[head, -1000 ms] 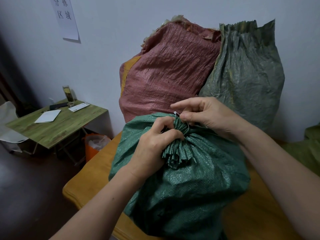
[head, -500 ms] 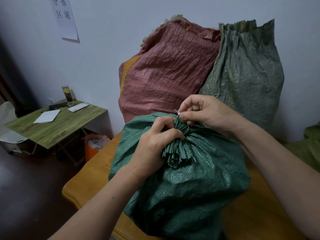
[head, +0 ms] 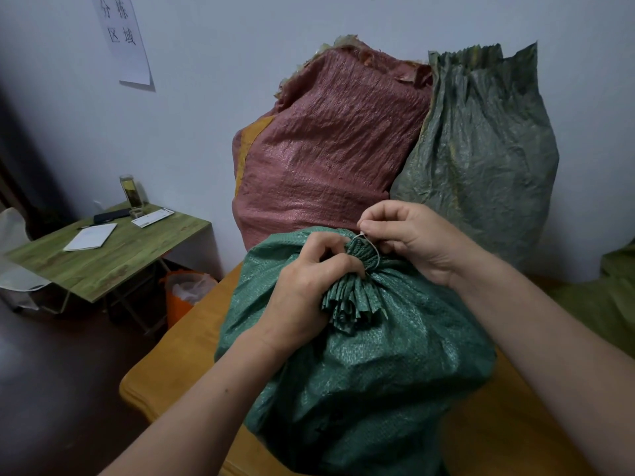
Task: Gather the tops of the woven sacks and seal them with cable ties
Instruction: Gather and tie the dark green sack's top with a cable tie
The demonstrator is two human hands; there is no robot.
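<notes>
- Green woven sack [head: 360, 372]: full and rounded, lying on the orange-brown table [head: 171, 365] nearest the camera. Its mouth is drawn into a pleated neck [head: 357, 259], and the frilled end [head: 350, 307] beyond the neck fans out towards the viewer.
- Cable tie [head: 372, 249]: a thin pale loop encircling the neck, with its free end rising to the right fingertips. Whether the tail has passed through the head cannot be told at this scale.
- Left hand [head: 309, 286]: clenched around the gathered neck, just on the viewer's side of the tie, keeping the pleats bunched.
- Right hand [head: 412, 238]: thumb and forefinger pinching the tie's end just above the neck.
- Step in hand, as judged: closing the tie on this sack. The next move calls for a steady pull on the tail while the left fist holds the pleats tight, so that the loop bites below the frill and does not slide off.
- Behind, against the wall: a red woven sack [head: 326, 149] and a dull green woven sack [head: 481, 149], both standing upright with no tie visible on them; they appear not yet sealed.
</notes>
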